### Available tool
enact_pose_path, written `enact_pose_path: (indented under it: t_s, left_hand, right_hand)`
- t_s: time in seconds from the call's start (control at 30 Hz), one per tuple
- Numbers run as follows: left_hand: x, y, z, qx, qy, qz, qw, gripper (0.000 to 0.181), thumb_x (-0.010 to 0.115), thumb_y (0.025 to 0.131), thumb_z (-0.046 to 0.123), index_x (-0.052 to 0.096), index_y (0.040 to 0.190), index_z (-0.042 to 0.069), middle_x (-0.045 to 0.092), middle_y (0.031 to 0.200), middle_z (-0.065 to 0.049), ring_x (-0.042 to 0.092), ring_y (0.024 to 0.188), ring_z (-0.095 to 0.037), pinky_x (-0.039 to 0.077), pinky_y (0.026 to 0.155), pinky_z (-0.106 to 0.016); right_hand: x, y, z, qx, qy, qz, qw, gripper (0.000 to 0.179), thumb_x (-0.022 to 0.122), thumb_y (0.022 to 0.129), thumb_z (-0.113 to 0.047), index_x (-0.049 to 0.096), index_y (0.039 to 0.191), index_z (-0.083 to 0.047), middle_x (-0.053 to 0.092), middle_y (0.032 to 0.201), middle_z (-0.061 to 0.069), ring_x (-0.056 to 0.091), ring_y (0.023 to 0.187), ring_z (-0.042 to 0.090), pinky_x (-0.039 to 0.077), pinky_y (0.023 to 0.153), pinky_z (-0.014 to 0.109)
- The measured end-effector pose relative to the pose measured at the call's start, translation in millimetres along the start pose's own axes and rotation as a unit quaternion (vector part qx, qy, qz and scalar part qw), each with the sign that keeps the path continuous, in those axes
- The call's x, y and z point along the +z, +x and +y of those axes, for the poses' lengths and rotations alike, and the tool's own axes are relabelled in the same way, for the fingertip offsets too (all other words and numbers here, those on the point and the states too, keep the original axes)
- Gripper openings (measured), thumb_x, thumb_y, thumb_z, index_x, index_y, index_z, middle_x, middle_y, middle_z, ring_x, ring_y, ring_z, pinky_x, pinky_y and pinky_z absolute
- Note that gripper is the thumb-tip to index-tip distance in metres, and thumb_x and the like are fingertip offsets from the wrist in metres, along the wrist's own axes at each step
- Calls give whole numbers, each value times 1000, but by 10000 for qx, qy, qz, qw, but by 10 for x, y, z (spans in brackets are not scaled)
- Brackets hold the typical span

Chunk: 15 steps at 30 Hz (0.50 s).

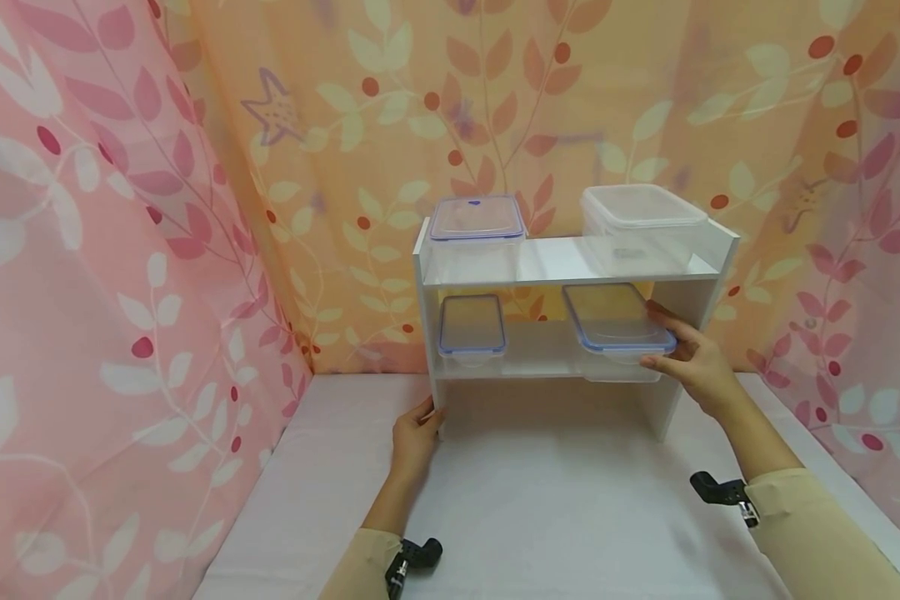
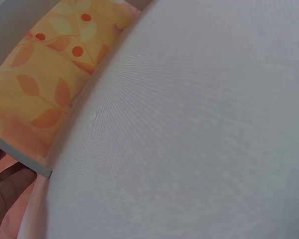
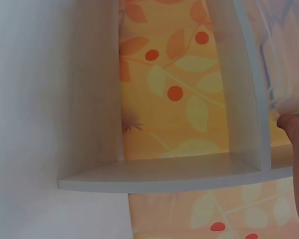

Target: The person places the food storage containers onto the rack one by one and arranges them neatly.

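Note:
A white two-tier shelf rack (image 1: 543, 354) stands on the covered table. My left hand (image 1: 414, 437) grips the lower part of its left side panel; the left wrist view shows the fingers (image 2: 17, 184) on one side of the panel edge (image 2: 22, 158). On the lower tier, at the right, sits a clear food container (image 1: 618, 321) with a blue-edged lid, its front jutting past the shelf edge. My right hand (image 1: 693, 362) holds this container by its right side, thumb toward the front. In the right wrist view the thumb (image 3: 296, 132) is at the container (image 3: 286, 59).
A smaller blue-edged container (image 1: 472, 325) sits left on the lower tier. On the top tier stand a blue-lidded container (image 1: 476, 218) and a larger white-lidded container (image 1: 645, 207). Patterned curtains (image 1: 345, 250) hang behind and at both sides of the white tabletop (image 1: 540, 500).

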<state>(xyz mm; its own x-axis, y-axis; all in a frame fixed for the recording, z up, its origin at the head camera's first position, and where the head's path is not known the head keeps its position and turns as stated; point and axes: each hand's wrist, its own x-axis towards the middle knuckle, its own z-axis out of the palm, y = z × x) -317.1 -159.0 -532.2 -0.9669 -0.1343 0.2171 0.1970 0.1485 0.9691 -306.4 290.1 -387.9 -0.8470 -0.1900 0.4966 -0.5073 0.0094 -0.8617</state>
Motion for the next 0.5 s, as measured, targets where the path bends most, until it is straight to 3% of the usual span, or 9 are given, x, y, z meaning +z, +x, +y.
enact_pose_path:
  t_s: [0.5]
  left_hand:
    - [6, -16, 14, 58, 210, 145, 9997, 42, 69, 90, 22, 61, 130, 9, 67, 122, -10, 66, 106, -20, 56, 84, -37]
  right_hand:
    - [11, -36, 38, -64, 26, 4, 10000, 77, 63, 82, 18, 29, 149, 0, 20, 160, 6, 45, 124, 2, 48, 90, 12]
